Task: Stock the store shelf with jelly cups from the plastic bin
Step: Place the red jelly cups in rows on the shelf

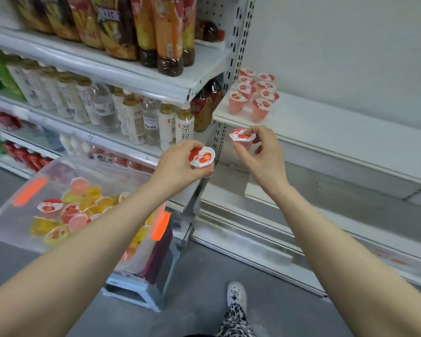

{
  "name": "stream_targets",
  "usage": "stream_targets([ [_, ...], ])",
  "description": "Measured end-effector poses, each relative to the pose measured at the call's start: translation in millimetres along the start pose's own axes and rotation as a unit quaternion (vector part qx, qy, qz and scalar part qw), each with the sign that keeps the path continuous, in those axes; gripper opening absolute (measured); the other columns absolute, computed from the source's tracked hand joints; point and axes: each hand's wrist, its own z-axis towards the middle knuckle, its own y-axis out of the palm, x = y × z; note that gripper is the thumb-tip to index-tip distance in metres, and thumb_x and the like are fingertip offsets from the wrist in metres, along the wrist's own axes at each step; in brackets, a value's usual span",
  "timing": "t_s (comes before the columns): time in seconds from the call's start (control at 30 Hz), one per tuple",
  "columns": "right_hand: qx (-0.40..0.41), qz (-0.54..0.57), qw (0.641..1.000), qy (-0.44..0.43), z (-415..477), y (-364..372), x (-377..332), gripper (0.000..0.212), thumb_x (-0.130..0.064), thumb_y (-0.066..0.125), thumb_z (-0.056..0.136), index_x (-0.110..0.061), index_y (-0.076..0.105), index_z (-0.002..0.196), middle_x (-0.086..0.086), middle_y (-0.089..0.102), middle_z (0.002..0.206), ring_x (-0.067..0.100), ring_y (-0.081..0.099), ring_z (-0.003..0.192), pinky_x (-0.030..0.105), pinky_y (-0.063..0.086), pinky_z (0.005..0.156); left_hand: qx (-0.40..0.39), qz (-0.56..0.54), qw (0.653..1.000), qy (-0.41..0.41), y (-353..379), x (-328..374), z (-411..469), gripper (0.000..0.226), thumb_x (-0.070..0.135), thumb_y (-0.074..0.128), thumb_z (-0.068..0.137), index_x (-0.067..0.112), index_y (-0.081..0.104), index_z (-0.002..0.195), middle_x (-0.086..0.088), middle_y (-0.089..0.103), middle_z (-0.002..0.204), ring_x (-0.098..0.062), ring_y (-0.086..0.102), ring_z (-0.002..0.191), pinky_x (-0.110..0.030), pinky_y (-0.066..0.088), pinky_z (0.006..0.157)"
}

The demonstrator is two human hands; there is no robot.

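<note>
Both hands hold cups below the stocked cluster of jelly cups [253, 93] on the shelf [338, 132]. The right hand [263, 154] pinches a strawberry cup [242, 138] just under the cluster's front edge, nearer than the left hand [178, 166], whose fingers curl round a second cup [202, 158] lower-left of the cluster. Each held cup points lid-up, its long axis near vertical; the plastic bin [7, 224] sits well lower-left of the cluster.

Bare shelf [338, 127] lies open right of the jelly cups [253, 93]; the upright post [238, 40] blocks the left.
</note>
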Motion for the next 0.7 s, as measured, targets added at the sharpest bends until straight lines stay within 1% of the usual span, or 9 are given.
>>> stream_targets([
  [0.13,0.041,-0.027,0.999,-0.024,40.2,-50.0,32.4,0.023,-0.037,0.071,0.083,-0.027,0.057,0.098,-0.012,0.062,0.099,0.008,0.055,0.085,0.022,0.042,0.071,0.008,0.057,0.997,0.058,23.6,47.3,50.3,0.062,0.062,0.073,0.068,0.028,0.06,0.118,0.006,0.061,0.111,-0.015,0.052,0.102,-0.027,0.036,0.079],
  [0.23,0.048,-0.047,0.998,-0.015,73.9,-83.4,60.9,0.025,-0.039,0.07,0.082,-0.026,0.057,0.099,-0.014,0.063,0.1,0.006,0.057,0.083,0.022,0.044,0.07,0.024,0.091,0.991,0.094,40.1,86.0,86.1,0.064,0.065,0.069,0.072,0.028,0.059,0.123,0.006,0.058,0.121,-0.015,0.047,0.109,-0.026,0.034,0.086],
  [0.3,0.05,-0.054,0.997,0.0,95.6,-101.2,82.0,0.025,-0.039,0.069,0.08,-0.026,0.058,0.098,-0.015,0.064,0.099,0.005,0.058,0.084,0.027,0.048,0.073,0.032,0.101,0.989,0.105,54.0,105.7,110.5,0.065,0.066,0.066,0.073,0.029,0.058,0.125,0.006,0.057,0.124,-0.018,0.046,0.114,-0.032,0.037,0.094],
  [0.37,0.046,-0.064,0.997,0.02,117.2,-114.0,104.9,0.025,-0.038,0.069,0.078,-0.028,0.058,0.098,-0.015,0.065,0.101,0.006,0.06,0.086,0.032,0.051,0.078,0.042,0.114,0.987,0.107,69.0,120.7,134.9,0.064,0.068,0.062,0.071,0.03,0.06,0.122,0.005,0.059,0.12,-0.021,0.049,0.114,-0.037,0.04,0.098],
  [0.43,0.029,-0.065,0.996,0.046,138.4,-121.4,128.6,0.026,-0.038,0.069,0.077,-0.028,0.058,0.099,-0.015,0.066,0.102,0.007,0.06,0.088,0.036,0.052,0.082,0.056,0.132,0.985,0.096,83.2,131.7,157.7,0.062,0.069,0.057,0.068,0.03,0.063,0.117,0.005,0.062,0.113,-0.022,0.053,0.109,-0.039,0.042,0.095],
  [0.53,0.004,-0.073,0.995,0.061,167.9,-124.1,160.3,0.027,-0.039,0.07,0.076,-0.028,0.059,0.099,-0.012,0.067,0.103,0.011,0.062,0.092,0.039,0.051,0.086,0.065,0.148,0.984,0.074,100.0,144.3,184.4,0.059,0.062,0.06,0.071,0.028,0.064,0.118,0.001,0.063,0.115,-0.024,0.052,0.109,-0.037,0.043,0.091],
  [0.7,-0.047,-0.072,0.994,0.074,211.9,-114.5,193.0,0.03,-0.035,0.072,0.08,-0.02,0.064,0.105,-0.004,0.068,0.104,0.018,0.063,0.095,0.035,0.05,0.084,0.059,0.156,0.985,0.054,120.7,151.6,216.3,0.053,0.057,0.062,0.071,0.026,0.064,0.114,0.001,0.064,0.115,-0.023,0.051,0.109,-0.036,0.042,0.092],
])
